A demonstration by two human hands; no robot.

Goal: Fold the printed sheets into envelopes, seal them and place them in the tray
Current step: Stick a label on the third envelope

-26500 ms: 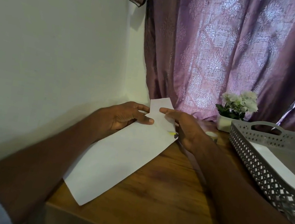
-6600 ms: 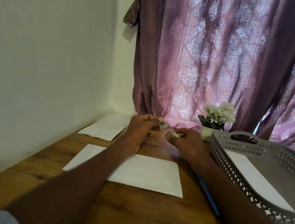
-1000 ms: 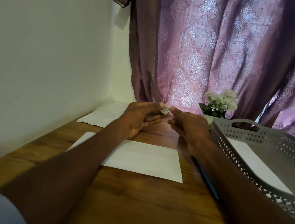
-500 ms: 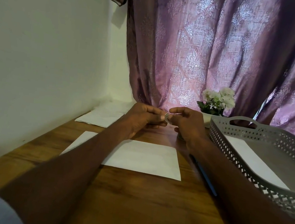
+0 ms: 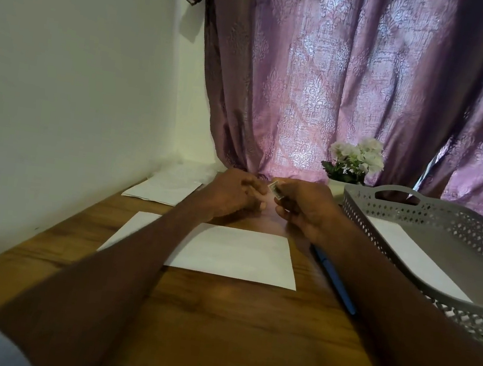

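Wooden table (image 5: 215, 318): envelope (image 5: 233, 253) below right hand (image 5: 304, 210) (close).

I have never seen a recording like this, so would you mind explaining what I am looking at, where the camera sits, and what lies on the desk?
There is no machine here: a person wears one wide-angle camera on the head, so you look down along both forearms. The left hand and the right hand meet above the wooden desk. The right hand pinches a small item, too small and blurred to identify; the left hand's fingertips are right beside it. Below the hands a folded white sheet lies flat. More white paper sits by the wall. To the right stands a grey perforated tray with a white envelope inside, and a blue pen lies beside it. Behind are a small flower pot and a purple curtain.
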